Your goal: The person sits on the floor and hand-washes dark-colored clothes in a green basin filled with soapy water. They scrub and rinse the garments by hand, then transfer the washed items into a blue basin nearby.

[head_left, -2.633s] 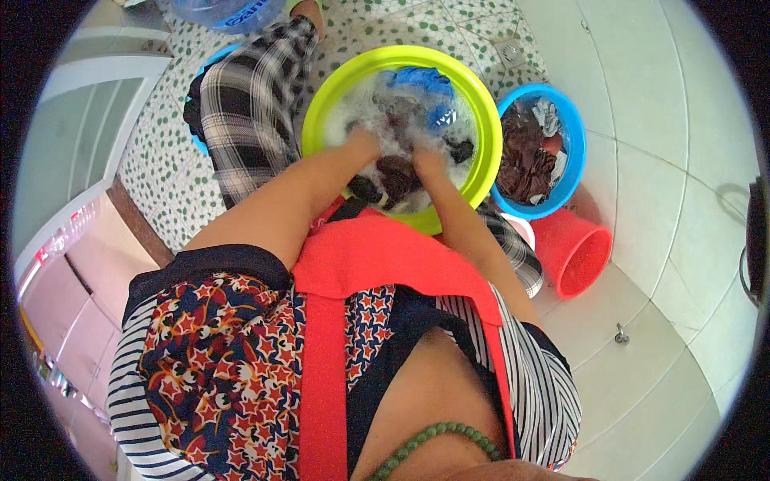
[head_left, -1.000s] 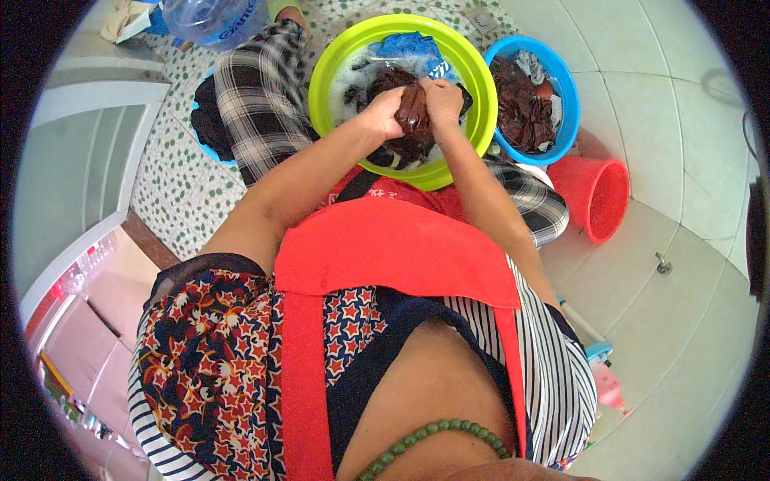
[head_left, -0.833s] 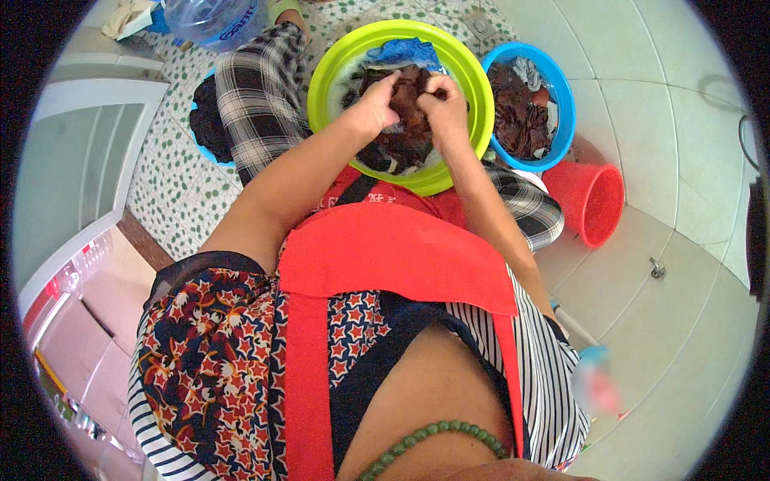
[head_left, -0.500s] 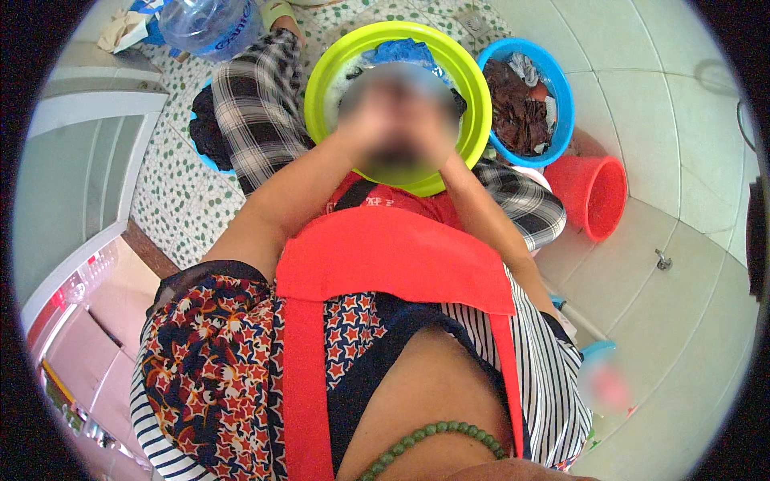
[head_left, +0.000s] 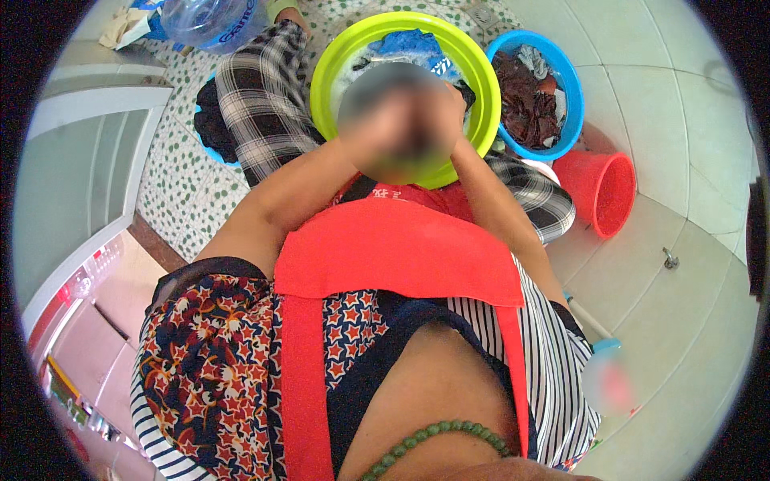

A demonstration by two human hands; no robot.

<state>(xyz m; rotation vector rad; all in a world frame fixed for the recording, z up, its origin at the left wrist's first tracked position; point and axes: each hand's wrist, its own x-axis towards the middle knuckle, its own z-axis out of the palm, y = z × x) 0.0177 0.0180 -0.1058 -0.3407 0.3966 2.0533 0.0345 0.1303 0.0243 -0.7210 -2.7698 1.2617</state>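
A lime-green basin sits in front of me, between my knees in checked trousers. It holds soapy water with suds and wet laundry; a bright blue cloth lies at its far side. Both forearms reach over the near rim. My left hand and my right hand are close together above the basin, at a dark patch that looks like cloth. A blur covers the hands, so their fingers and whatever they hold cannot be made out. Some dark fabric shows just beyond my right hand.
At the right stands a blue basin of brown and grey wet cloths, with a red bucket tipped nearer me. Black cloth lies in another blue basin beside my left leg. A large clear water jug is at the far left.
The whole view has shifted slightly, with the basins and bucket a little farther right and up. Both hands stay close together over the green basin; finger movement is hidden by the blur.
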